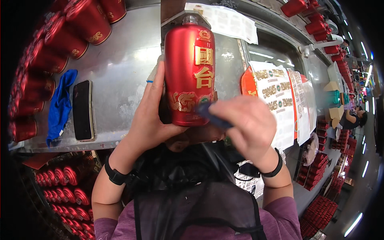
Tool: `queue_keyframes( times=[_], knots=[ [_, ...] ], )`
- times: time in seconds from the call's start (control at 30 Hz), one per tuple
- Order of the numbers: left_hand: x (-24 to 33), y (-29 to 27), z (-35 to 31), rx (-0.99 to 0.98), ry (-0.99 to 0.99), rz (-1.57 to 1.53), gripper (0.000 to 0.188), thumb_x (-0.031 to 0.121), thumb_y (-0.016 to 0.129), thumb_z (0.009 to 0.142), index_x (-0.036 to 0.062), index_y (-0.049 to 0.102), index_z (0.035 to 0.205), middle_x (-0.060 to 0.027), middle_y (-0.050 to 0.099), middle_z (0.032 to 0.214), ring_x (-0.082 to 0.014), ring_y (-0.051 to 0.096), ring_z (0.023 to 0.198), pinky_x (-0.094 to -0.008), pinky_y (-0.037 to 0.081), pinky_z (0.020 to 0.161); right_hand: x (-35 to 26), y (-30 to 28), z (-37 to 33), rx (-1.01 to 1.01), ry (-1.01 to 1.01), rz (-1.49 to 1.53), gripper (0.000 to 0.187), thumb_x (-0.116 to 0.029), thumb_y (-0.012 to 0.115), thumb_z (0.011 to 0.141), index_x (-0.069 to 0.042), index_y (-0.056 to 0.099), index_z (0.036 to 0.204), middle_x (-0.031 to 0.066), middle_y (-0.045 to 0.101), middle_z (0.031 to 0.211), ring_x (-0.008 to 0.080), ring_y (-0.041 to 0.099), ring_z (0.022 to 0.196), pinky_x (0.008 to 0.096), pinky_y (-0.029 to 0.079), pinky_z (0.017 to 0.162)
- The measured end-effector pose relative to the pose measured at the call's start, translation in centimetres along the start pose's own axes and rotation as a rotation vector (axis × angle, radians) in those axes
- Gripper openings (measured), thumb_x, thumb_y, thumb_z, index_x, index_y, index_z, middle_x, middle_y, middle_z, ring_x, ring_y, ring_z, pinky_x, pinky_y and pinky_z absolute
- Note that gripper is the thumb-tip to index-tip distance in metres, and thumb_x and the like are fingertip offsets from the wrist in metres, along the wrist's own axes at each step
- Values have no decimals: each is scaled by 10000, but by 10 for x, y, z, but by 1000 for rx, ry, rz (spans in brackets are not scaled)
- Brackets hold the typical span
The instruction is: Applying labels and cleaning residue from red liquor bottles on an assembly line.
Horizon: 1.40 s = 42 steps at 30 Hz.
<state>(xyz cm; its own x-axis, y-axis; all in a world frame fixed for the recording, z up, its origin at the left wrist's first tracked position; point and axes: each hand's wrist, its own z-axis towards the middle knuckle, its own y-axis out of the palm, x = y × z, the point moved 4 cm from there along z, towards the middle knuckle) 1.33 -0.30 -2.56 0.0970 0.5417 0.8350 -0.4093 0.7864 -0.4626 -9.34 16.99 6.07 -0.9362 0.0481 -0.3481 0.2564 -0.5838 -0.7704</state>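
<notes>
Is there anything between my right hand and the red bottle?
Yes: your right hand holds a dark blue pad at the lower right of the red bottle; blur hides whether pad and bottle touch. Nothing visible separates your left hand from the bottle.

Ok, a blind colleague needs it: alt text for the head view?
The left hand holds a red bottle with gold characters; the blurred right hand holds a dark pad near its base. A blue cloth and phone lie on the metal table, left; printed sheets, right.

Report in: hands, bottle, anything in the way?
Left hand holding red bottle, lower left. Right hand holding dark blue pad, blurred. Pad hides part of lower front.
</notes>
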Motion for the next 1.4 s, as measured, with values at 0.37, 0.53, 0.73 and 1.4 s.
queue_keyframes(
  times=[0.37, 0.53, 0.73, 1.4],
  knots=[
    [1, 1, 0, 1, 3, -2, 1223, 182, 877, 653, 1, 105, 1585, -275, 366, 1509, -412, 410, 1390, -437, 400, 1106, -10, 3, 3, -66, -81, 118, 346, -12, 701, 677, -44, 740, 1019, 96, 693, 897, 273, 660, 797, 374, 526, 696],
    [0, -1, -1, -6, -8, 11, 1220, 195, 868, 653, -2, 105, 1584, -273, 451, 1424, -415, 485, 1295, -439, 429, 1061, -4, -2, 10, -52, -4, 50, 361, -25, 746, 656, -91, 745, 1012, 54, 661, 842, 246, 627, 735, 340, 503, 618],
    [0, -1, -1, -2, -26, -6, 1218, 205, 866, 643, -9, 118, 1580, -257, 521, 1327, -408, 527, 1209, -437, 449, 1015, 0, -3, 14, -46, 105, 2, 332, -24, 748, 681, -81, 741, 1007, 48, 665, 881, 236, 618, 768, 347, 490, 635],
    [2, 1, 2, -31, -16, 12, 1228, 166, 883, 657, 25, 98, 1592, -256, 408, 1493, -391, 432, 1381, -441, 386, 1119, -6, 6, -2, 106, -58, -97, 323, -112, 721, 676, -74, 740, 996, 45, 696, 905, 226, 664, 793, 334, 513, 663]
  ],
)
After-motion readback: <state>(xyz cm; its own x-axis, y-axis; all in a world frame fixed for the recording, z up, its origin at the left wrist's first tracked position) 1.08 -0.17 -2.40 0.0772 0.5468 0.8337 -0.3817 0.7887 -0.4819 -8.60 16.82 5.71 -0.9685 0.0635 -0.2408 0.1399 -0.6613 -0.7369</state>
